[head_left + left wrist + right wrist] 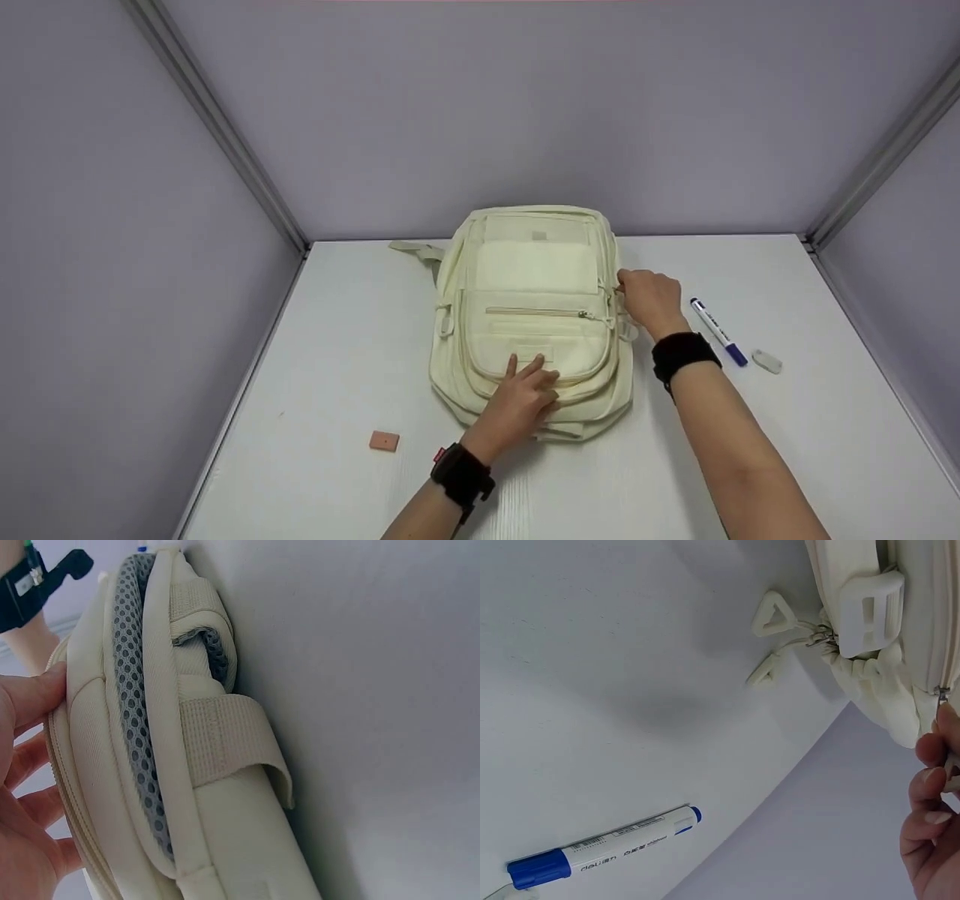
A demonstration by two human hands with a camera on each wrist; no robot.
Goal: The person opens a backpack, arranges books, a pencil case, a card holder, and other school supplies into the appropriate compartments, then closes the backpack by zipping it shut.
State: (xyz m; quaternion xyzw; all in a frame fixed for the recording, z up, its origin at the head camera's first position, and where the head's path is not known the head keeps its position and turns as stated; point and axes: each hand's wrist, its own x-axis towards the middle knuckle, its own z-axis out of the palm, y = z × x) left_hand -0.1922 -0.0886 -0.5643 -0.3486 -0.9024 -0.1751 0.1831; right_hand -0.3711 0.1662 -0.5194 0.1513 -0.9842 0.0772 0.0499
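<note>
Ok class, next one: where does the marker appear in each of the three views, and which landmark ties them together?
Head: the marker lies at right, beside the right hand.
Left wrist: not clearly in it; a blue speck at the top edge is too small to identify.
Right wrist: at lower left, its blue cap towards the left edge.
Shared landmark: the cream backpack.

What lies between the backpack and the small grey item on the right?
In the head view, from the backpack: the black right wristband, then the blue-capped marker beside the grey item.
</note>
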